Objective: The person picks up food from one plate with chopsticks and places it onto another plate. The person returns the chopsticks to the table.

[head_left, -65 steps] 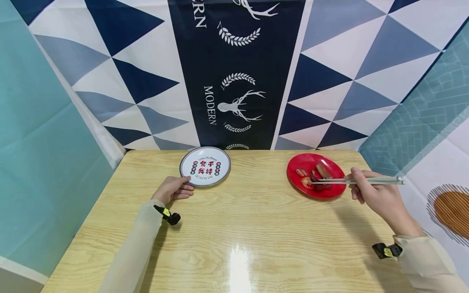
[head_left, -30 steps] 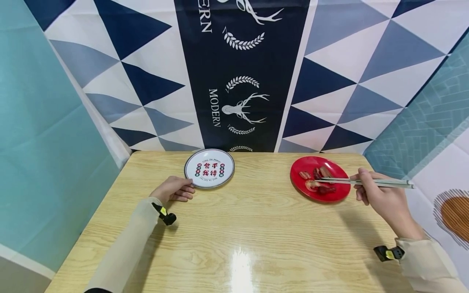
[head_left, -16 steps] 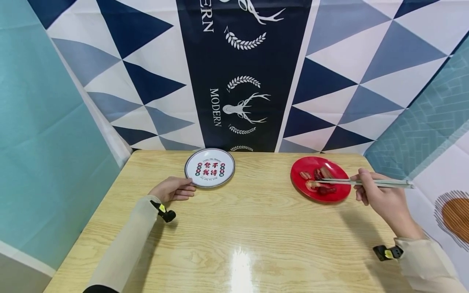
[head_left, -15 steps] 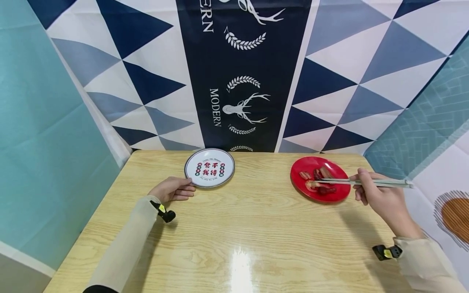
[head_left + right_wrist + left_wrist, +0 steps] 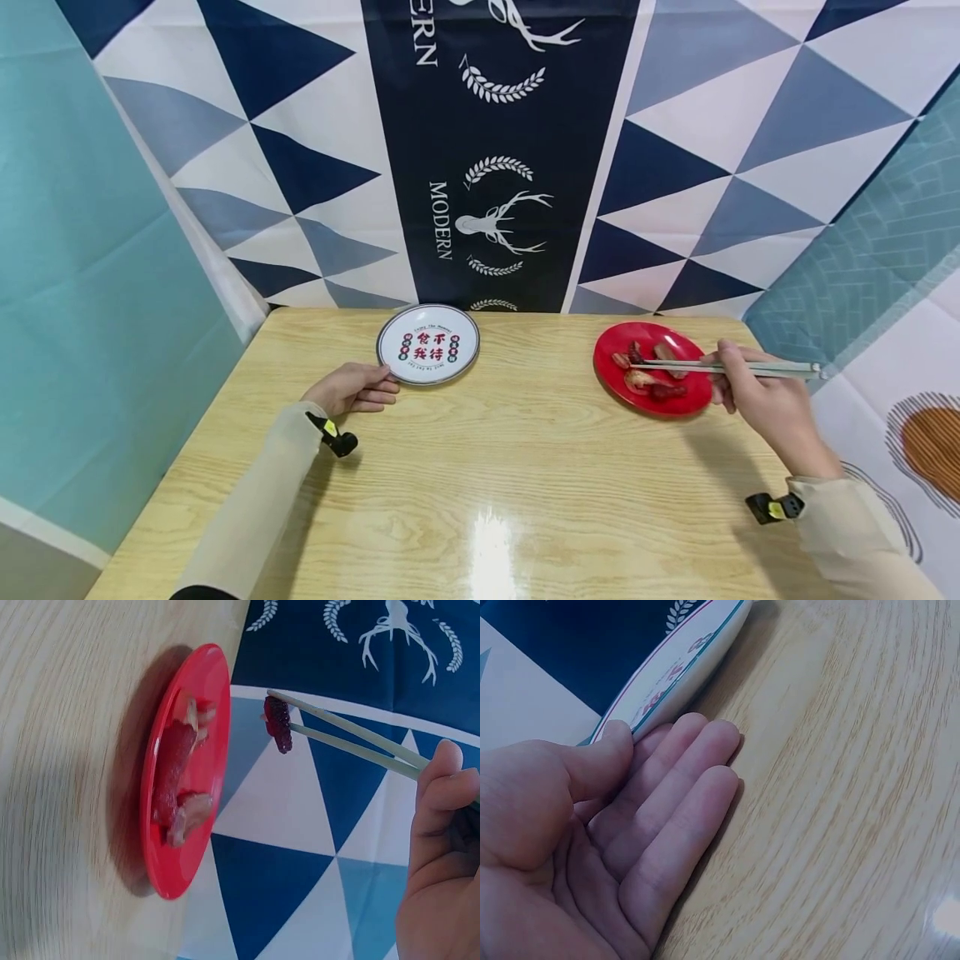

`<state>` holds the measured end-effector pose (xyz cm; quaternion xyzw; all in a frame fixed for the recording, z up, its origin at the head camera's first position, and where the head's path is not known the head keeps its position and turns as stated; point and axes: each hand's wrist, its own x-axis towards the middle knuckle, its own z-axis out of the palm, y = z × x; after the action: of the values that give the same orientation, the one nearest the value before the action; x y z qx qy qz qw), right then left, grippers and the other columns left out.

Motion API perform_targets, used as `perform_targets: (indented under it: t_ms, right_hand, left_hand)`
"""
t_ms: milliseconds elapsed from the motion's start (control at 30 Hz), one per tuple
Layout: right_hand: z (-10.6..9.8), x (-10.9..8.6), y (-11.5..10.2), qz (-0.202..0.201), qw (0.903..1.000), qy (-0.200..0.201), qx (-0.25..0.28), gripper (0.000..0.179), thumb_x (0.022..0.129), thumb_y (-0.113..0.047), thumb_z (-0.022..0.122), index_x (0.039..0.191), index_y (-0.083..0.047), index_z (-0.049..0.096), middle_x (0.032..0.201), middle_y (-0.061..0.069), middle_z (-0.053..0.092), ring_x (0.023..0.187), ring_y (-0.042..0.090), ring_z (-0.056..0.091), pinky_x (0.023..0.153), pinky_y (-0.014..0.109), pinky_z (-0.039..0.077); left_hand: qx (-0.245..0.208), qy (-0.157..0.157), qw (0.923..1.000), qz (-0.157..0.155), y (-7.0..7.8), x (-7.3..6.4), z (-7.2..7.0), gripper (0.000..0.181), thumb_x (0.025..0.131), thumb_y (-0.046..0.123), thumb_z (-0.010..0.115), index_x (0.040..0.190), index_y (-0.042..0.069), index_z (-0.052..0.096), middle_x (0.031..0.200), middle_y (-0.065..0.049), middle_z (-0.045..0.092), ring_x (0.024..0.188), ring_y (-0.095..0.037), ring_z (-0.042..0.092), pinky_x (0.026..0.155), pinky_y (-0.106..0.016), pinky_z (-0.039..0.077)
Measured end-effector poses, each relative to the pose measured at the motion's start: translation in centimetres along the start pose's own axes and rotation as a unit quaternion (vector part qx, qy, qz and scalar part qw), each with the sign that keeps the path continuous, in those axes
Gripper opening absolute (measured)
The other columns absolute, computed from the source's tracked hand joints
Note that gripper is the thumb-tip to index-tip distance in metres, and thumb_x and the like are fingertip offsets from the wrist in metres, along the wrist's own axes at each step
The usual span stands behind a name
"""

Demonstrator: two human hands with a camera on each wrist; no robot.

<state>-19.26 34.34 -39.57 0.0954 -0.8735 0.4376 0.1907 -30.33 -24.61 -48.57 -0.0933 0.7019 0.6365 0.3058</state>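
My left hand (image 5: 352,390) holds the near left rim of a white plate (image 5: 405,323) with red characters; in the left wrist view the thumb lies on the rim and the index finger passes behind it, the other fingers extended over the table. Pale chopsticks (image 5: 757,369) are gripped in my right hand (image 5: 768,408). In the right wrist view their tips pinch a dark red, bumpy piece of food (image 5: 278,724), raised above the red plate (image 5: 163,876). Several other pieces lie on that plate, among them a reddish one (image 5: 172,769) and a pale brown one (image 5: 191,814).
Both plates stand toward the back of a wooden table (image 5: 525,467), the white one left and the red one right. A patterned cloth (image 5: 487,125) hangs right behind the table's back edge, and teal panels (image 5: 90,275) flank the sides.
My right hand has moved slightly left with the chopsticks, and the dark red piece has shifted up and left, away from the other pieces. The left hand stays at the white plate.
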Motion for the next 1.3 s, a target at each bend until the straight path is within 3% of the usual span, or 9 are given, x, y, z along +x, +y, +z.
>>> perform_targets:
  t_ms: [200, 400, 533, 733, 867, 1067, 1300]
  right_hand:
    - [1.2, 0.6, -0.4, 0.007, 0.9999, -0.009, -0.001, 0.038, 0.111, -0.019, 0.047, 0.086, 0.0, 0.068, 0.057, 0.008, 0.059, 0.044, 0.017, 0.05, 0.041, 0.027, 0.044]
    - [2.2, 0.7, -1.0, 0.028, 0.9996, -0.009, -0.002, 0.04, 0.111, -0.024, 0.046, 0.096, 0.003, 0.071, 0.061, 0.01, 0.063, 0.046, 0.017, 0.052, 0.041, 0.024, 0.047]
    - [2.8, 1.0, -1.2, 0.026, 0.9995, -0.015, 0.003, 0.04, 0.111, -0.024, 0.046, 0.097, 0.003, 0.071, 0.064, 0.013, 0.065, 0.048, 0.017, 0.055, 0.042, 0.023, 0.049]
    - [3.2, 1.5, -1.4, 0.012, 0.9999, -0.005, 0.006, 0.043, 0.112, -0.027, 0.046, 0.088, 0.0, 0.069, 0.063, 0.011, 0.063, 0.049, 0.015, 0.053, 0.039, 0.025, 0.042]
    - [3.4, 1.7, -1.7, 0.02, 0.9996, -0.004, 0.019, 0.042, 0.111, -0.026, 0.047, 0.092, 0.002, 0.071, 0.063, 0.013, 0.064, 0.049, 0.015, 0.056, 0.037, 0.026, 0.04]
    - [3.9, 1.9, -1.8, 0.029, 0.9988, -0.014, 0.035, 0.04, 0.111, -0.027, 0.047, 0.095, 0.002, 0.07, 0.065, 0.014, 0.065, 0.049, 0.018, 0.056, 0.041, 0.024, 0.048]
    - [4.5, 2.6, -2.4, 0.013, 0.9989, -0.009, 0.044, 0.039, 0.111, -0.027, 0.049, 0.095, 0.001, 0.071, 0.063, 0.012, 0.064, 0.045, 0.019, 0.054, 0.042, 0.024, 0.051]
  left_hand:
    - [-0.001, -0.001, 1.0, -0.009, -0.2, 0.1, -0.1, 0.041, 0.11, 0.034, 0.051, 0.129, -0.001, 0.063, 0.098, -0.001, 0.079, 0.087, -0.014, 0.077, 0.08, -0.029, 0.065]
    - [0.013, 0.006, 0.9999, 0.008, 0.0, 0.4, -0.1, 0.041, 0.111, 0.034, 0.049, 0.129, -0.001, 0.062, 0.096, 0.0, 0.079, 0.086, -0.013, 0.077, 0.077, -0.029, 0.065]
    - [0.014, 0.008, 0.9999, -0.001, 0.0, 0.3, -0.1, 0.041, 0.111, 0.034, 0.049, 0.128, -0.001, 0.062, 0.096, -0.001, 0.079, 0.085, -0.013, 0.077, 0.077, -0.029, 0.065]
    - [0.014, 0.003, 0.9999, 0.0, -0.1, 0.2, 0.0, 0.04, 0.111, 0.034, 0.048, 0.127, 0.0, 0.063, 0.096, -0.001, 0.078, 0.084, -0.012, 0.077, 0.077, -0.028, 0.065]
    - [0.015, 0.003, 0.9999, 0.008, 0.0, 0.1, 0.2, 0.04, 0.111, 0.034, 0.048, 0.126, 0.001, 0.064, 0.096, 0.0, 0.078, 0.084, -0.012, 0.077, 0.077, -0.028, 0.065]
    - [0.017, 0.007, 0.9998, 0.009, -0.1, 0.0, 0.5, 0.039, 0.111, 0.034, 0.048, 0.126, 0.001, 0.063, 0.095, 0.001, 0.078, 0.083, -0.011, 0.076, 0.076, -0.028, 0.065]
    - [0.03, 0.018, 0.9993, 0.014, -0.3, -0.1, 0.6, 0.04, 0.112, 0.035, 0.046, 0.125, 0.001, 0.062, 0.094, 0.002, 0.077, 0.083, -0.01, 0.076, 0.075, -0.027, 0.065]
